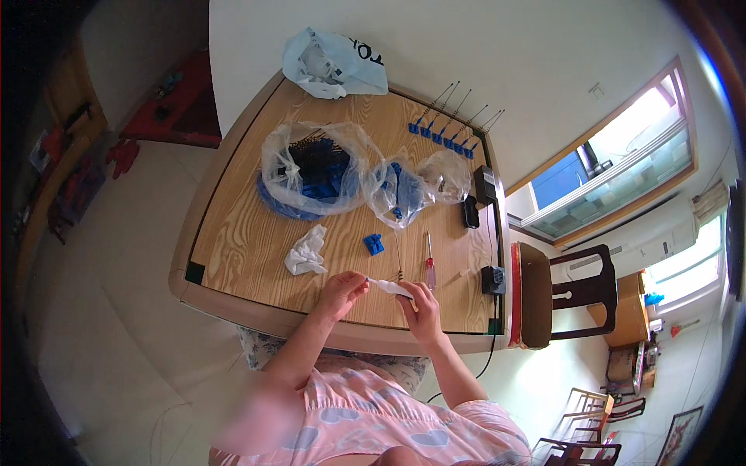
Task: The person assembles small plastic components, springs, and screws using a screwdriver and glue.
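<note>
White tube [390,287] pinched in left grip [346,294] and right grip [420,308], ends partly hidden

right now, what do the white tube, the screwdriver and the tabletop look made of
White tube: probably plastic, given its smooth pale body, though coated metal is possible.
Screwdriver: likely a plastic handle, reddish and seemingly translucent, and a metal shaft, thin and pale grey.
Tabletop: wood or a wood-look laminate, from the streaky brown grain.

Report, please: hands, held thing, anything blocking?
Left fingers at narrow end of white tube. Right fingers gripping its body. Red-handled screwdriver close by, not blocking.
</note>
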Demonstrator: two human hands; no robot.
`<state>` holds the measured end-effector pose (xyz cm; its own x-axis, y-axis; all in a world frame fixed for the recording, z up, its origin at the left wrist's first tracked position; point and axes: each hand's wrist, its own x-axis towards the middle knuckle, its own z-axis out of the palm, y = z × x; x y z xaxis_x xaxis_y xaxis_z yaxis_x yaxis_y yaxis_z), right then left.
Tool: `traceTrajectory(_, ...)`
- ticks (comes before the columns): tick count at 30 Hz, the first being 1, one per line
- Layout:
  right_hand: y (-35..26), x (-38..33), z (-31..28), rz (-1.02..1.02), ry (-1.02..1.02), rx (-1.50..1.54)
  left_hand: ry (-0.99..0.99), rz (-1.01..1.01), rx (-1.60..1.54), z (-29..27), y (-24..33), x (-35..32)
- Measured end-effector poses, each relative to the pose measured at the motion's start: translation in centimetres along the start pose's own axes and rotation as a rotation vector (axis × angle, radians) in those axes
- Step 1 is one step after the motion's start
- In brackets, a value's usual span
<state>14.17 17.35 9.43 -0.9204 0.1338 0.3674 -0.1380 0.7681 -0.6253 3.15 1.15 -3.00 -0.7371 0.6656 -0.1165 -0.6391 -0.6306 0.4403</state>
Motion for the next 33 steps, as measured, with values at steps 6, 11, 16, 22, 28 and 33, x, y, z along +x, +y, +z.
traceTrajectory(6, -0.04, 0.15, -0.02, -0.038, 0.009, 0.006, -0.01, 0.017, 0.006, -0.05, -0.11, 0.07)
traceTrajectory(11, -0.15, 0.2, -0.1, -0.042, 0.005, 0.003, -0.013, -0.001, -0.012, -0.17, -0.01, 0.06)
traceTrajectory(16, 0.24, 0.09, -0.01, -0.031, 0.01, -0.003, -0.022, 0.001, -0.014, 0.05, -0.01, 0.07)
traceTrajectory(22, -0.02, 0.37, -0.1, -0.072, 0.027, -0.01, 0.0, 0.0, 0.0, -0.02, -0.06, 0.03)
traceTrajectory(28, -0.22, 0.46, -0.35, -0.077, 0.013, -0.028, -0.012, 0.006, -0.006, 0.05, 0.01, -0.04)
traceTrajectory(33, -0.07, 0.46, -0.41, -0.082, 0.013, -0.017, 0.005, 0.012, 0.006, 0.09, -0.05, -0.05)
